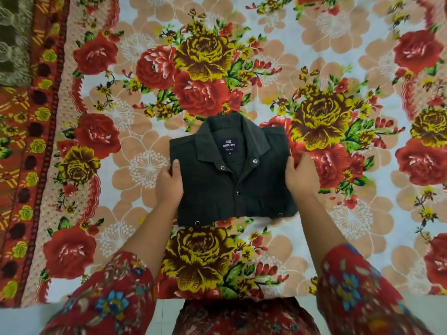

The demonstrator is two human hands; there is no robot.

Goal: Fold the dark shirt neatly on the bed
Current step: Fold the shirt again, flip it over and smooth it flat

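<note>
While the left grip (169, 182) pinches the left edge of the dark shirt (232, 192), thumb on top, the right grip (302, 176) clamps the right edge the same way; the folded shirt lies squarely between them, collar far, hem near, nearly square in outline; neither hand is nearer; it sits mid-bed (362, 68), towards the near side; whether it rests there or is just lifted I cannot tell.

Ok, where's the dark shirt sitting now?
Head view, centre: the folded dark shirt sits on the floral bedsheet, collar away from the person, held between left hand and right hand.
</note>
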